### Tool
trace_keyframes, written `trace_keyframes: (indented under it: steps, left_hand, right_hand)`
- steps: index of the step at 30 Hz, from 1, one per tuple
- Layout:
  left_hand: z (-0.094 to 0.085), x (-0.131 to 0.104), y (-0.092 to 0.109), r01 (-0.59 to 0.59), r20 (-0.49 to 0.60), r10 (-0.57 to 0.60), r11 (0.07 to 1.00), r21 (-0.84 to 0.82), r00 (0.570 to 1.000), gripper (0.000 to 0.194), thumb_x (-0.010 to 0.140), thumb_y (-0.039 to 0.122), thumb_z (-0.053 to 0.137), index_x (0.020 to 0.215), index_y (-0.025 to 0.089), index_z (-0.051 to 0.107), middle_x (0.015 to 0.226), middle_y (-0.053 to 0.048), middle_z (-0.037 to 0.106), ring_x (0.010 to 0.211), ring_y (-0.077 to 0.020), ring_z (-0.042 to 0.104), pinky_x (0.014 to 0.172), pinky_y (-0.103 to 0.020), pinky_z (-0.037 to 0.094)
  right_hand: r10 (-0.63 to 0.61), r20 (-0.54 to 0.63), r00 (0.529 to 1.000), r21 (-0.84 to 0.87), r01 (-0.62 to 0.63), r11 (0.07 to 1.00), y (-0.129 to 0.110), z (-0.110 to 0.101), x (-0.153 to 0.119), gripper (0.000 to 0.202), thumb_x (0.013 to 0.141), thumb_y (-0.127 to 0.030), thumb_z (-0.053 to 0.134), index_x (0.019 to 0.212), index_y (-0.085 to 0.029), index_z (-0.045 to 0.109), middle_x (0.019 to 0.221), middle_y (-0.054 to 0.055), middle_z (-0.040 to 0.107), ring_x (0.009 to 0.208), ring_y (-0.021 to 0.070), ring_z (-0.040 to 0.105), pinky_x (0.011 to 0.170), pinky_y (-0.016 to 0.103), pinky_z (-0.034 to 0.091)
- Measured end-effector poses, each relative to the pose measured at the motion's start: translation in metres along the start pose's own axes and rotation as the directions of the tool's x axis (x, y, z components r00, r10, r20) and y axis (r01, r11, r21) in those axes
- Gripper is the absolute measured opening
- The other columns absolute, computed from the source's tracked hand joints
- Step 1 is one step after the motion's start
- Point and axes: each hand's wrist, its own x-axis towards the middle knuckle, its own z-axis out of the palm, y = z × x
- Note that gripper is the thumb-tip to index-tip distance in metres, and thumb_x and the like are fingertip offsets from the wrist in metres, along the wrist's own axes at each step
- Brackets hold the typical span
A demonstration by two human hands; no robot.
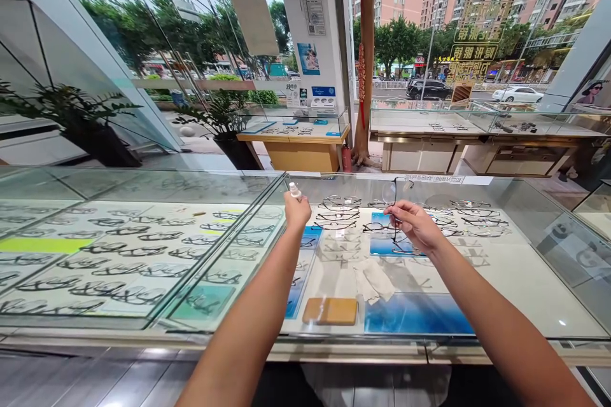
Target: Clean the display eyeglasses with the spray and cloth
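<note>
My left hand (298,210) is closed around a small bottle with a white nozzle top (294,189); the bottle's body is mostly hidden by the fingers. Over the glass counter, my right hand (416,224) pinches a pair of eyeglasses (389,192) by its dark frame, with the lenses turned on edge. Both hands are raised above the countertop, apart from each other. Below and between them lies a crumpled pale cloth (375,281). Nearer to me is a tan-brown rectangular case or pad (330,311).
Glass display counters (214,267) run left and right, holding rows of eyeglass frames (126,261). A blue panel (420,313) lies at the front. Behind stand another display case (300,156), a wooden trunk (365,70), potted plants (231,121) and large windows onto a street.
</note>
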Motion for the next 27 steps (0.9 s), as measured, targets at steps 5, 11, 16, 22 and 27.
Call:
trace_keyframes:
  steps: [5,11,16,22,27]
  left_hand:
    - [0.002,0.001,-0.004,0.009,0.004,-0.009,1.000,-0.008,1.000,0.036,0.090,0.018,0.060,0.123,0.023,0.046,0.113,-0.013,0.067,0.114,-0.0338,0.067,0.102,-0.049,0.050]
    - [0.001,-0.002,-0.003,0.019,0.024,-0.019,1.000,-0.003,1.000,0.039,0.090,0.019,0.061,0.123,0.024,0.041,0.116,-0.012,0.068,0.119,-0.0333,0.066,0.104,-0.048,0.049]
    - [0.002,-0.006,0.002,0.046,-0.011,-0.046,0.999,-0.003,0.999,0.055,0.085,0.025,0.073,0.125,0.024,0.035,0.127,-0.015,0.064,0.128,-0.0338,0.063,0.110,-0.050,0.045]
    - [-0.004,-0.018,0.021,0.072,-0.187,-0.071,0.997,-0.001,0.980,0.082,0.076,0.031,0.082,0.136,0.021,0.026,0.157,-0.029,0.034,0.155,-0.0401,0.032,0.124,-0.056,0.029]
    - [-0.025,-0.048,0.048,-0.367,-0.486,0.344,0.929,0.051,0.804,0.083,0.078,0.030,0.076,0.142,0.020,0.024,0.165,-0.027,0.019,0.159,-0.0338,0.025,0.127,-0.051,0.027]
  right_hand:
    - [-0.007,0.015,1.000,-0.002,0.007,1.000,0.002,0.000,0.000,0.044,0.058,-0.054,0.098,0.073,-0.022,0.072,0.087,0.002,0.074,0.072,0.0131,0.051,0.071,0.033,0.038]
    - [0.004,0.008,1.000,0.004,-0.004,1.000,0.001,0.000,-0.001,0.045,0.056,-0.054,0.099,0.073,-0.022,0.072,0.086,0.001,0.074,0.072,0.0126,0.052,0.072,0.032,0.037]
    - [-0.003,0.010,1.000,-0.003,0.003,1.000,0.000,0.000,-0.001,0.045,0.057,-0.054,0.099,0.073,-0.022,0.072,0.087,0.002,0.074,0.072,0.0132,0.051,0.072,0.033,0.037]
    - [-0.021,-0.009,1.000,-0.011,0.021,1.000,-0.002,-0.002,0.000,0.045,0.057,-0.055,0.099,0.073,-0.023,0.072,0.086,0.002,0.074,0.072,0.0136,0.051,0.071,0.033,0.038]
    - [-0.050,-0.035,0.998,-0.015,0.050,0.999,-0.011,-0.005,-0.002,0.041,0.060,-0.052,0.098,0.074,-0.024,0.072,0.087,0.002,0.074,0.075,0.0152,0.053,0.074,0.034,0.040]
